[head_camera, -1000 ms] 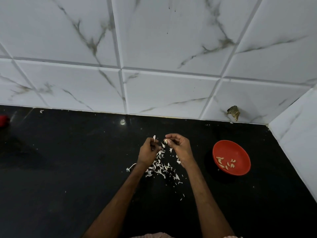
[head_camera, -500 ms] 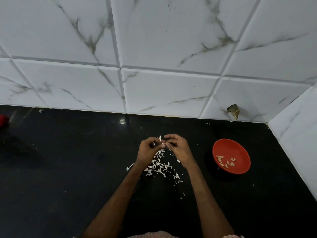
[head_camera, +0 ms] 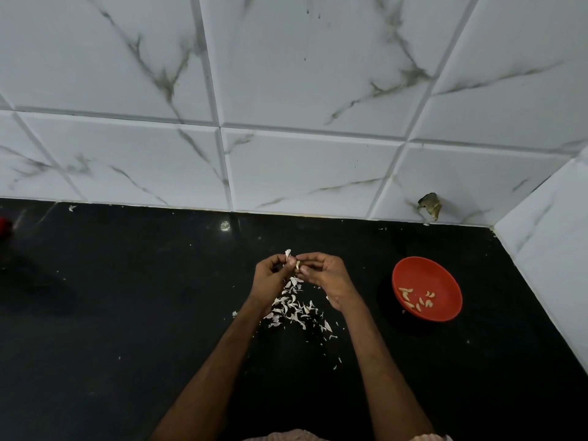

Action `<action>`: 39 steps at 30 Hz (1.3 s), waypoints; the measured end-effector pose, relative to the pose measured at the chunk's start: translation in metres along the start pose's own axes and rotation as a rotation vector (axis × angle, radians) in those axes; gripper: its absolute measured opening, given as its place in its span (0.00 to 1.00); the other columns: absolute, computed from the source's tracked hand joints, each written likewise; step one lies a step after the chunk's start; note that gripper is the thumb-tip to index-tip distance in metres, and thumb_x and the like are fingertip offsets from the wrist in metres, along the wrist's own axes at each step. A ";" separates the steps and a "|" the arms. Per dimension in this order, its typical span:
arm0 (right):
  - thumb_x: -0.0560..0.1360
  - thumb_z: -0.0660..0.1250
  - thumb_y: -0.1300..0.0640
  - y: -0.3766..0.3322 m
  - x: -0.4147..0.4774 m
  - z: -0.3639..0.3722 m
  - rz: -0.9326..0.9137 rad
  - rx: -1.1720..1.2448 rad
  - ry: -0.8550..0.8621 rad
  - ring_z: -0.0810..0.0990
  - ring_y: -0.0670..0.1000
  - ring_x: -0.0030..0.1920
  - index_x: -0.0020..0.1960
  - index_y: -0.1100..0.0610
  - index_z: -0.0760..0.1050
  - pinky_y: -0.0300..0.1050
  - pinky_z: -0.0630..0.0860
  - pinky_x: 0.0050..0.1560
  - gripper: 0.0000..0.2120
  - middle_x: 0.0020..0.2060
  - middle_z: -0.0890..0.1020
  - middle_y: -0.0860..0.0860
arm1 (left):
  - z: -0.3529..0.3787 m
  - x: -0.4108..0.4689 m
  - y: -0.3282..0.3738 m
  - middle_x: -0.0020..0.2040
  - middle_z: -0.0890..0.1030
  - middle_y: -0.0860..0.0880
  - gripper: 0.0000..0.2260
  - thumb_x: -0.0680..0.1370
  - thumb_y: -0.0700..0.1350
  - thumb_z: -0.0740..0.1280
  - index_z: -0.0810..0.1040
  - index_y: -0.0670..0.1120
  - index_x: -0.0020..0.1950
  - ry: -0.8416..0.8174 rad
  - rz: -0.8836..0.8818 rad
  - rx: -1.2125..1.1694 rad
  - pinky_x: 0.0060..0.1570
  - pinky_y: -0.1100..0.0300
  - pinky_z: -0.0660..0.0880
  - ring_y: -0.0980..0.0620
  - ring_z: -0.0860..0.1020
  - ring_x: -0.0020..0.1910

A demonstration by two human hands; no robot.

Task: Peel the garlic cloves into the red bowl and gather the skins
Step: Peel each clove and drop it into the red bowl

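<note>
A black counter (head_camera: 127, 313) meets a white marbled tile wall (head_camera: 286, 74) beyond the red bowl (head_camera: 426, 265). A second tiled wall (head_camera: 547, 249) closes the corner to the right of the bowl. Left of the bowl the dark surface stretches wide to the frame edge, where a blurred red object (head_camera: 3, 226) shows. The bowl holds several peeled cloves (head_camera: 416, 299), lying in its near half.

Left of the bowl and well apart from it, two bare hands meet above the counter with curled fingers. The right hand (head_camera: 324, 275) pinches a small garlic clove (head_camera: 297, 265). The left hand (head_camera: 270, 275) pinches a skin flake (head_camera: 287, 252) that sticks upward. Beneath them lies a loose scatter of white skins (head_camera: 292, 308). A brownish scrap (head_camera: 430, 205) clings to the wall beyond the bowl.
</note>
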State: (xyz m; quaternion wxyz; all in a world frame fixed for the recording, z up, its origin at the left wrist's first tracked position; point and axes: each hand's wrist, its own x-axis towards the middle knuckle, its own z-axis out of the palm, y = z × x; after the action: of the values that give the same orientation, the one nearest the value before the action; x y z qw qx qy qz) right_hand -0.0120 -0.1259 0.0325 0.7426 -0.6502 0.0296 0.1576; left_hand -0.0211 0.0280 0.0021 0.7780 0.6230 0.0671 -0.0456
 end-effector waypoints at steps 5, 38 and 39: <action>0.77 0.68 0.69 0.002 0.000 0.002 0.005 0.030 0.003 0.85 0.50 0.47 0.56 0.62 0.81 0.45 0.83 0.52 0.09 0.45 0.86 0.55 | 0.002 0.000 0.001 0.40 0.84 0.45 0.04 0.80 0.38 0.67 0.82 0.39 0.49 0.030 -0.007 -0.018 0.38 0.62 0.79 0.53 0.82 0.38; 0.86 0.52 0.60 0.007 -0.054 -0.188 0.109 0.791 0.823 0.56 0.56 0.80 0.81 0.56 0.54 0.56 0.52 0.80 0.24 0.79 0.61 0.58 | 0.114 -0.005 -0.082 0.32 0.80 0.49 0.20 0.84 0.52 0.62 0.79 0.44 0.36 -0.034 -0.242 0.396 0.33 0.61 0.72 0.54 0.74 0.30; 0.86 0.53 0.58 0.008 -0.051 -0.188 0.096 0.737 0.803 0.58 0.56 0.80 0.80 0.57 0.57 0.55 0.53 0.80 0.23 0.79 0.62 0.58 | 0.113 -0.004 -0.084 0.31 0.80 0.50 0.21 0.83 0.53 0.62 0.79 0.45 0.35 -0.018 -0.223 0.465 0.36 0.59 0.73 0.54 0.76 0.31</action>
State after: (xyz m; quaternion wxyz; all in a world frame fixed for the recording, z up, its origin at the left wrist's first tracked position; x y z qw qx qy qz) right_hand -0.0322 -0.3182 0.0084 0.8437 -0.3537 0.3936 -0.0903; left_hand -0.0321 -0.1012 -0.0537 0.6047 0.7734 0.1160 -0.1508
